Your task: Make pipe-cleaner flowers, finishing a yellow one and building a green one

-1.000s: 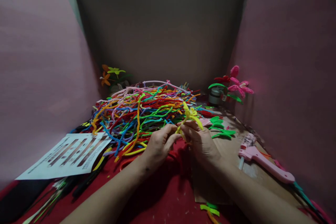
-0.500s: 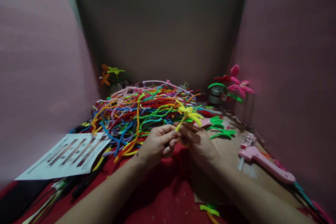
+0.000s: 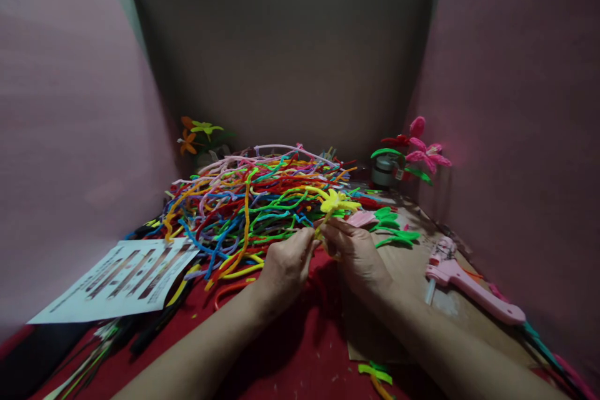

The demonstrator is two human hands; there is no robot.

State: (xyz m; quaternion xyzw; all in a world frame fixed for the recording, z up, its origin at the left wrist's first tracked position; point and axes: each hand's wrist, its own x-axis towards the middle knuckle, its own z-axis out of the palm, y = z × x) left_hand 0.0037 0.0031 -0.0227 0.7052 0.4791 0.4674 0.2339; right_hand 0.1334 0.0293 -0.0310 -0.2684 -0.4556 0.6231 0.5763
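Yellow flower (image 3: 334, 201) held up in front of pipe-cleaner pile (image 3: 262, 200), toward the pile's right end. Left hand (image 3: 287, 265) and right hand (image 3: 357, 256) close together, both pinching its stem (image 3: 327, 219) below the petals. Green leaves (image 3: 396, 236) right of pile, glue gun (image 3: 473, 288) farther right, printed sheet (image 3: 117, 281) left of pile, nearer the person.

dim light leaves soft, dark shadows on the red surface (image 3: 281, 365).
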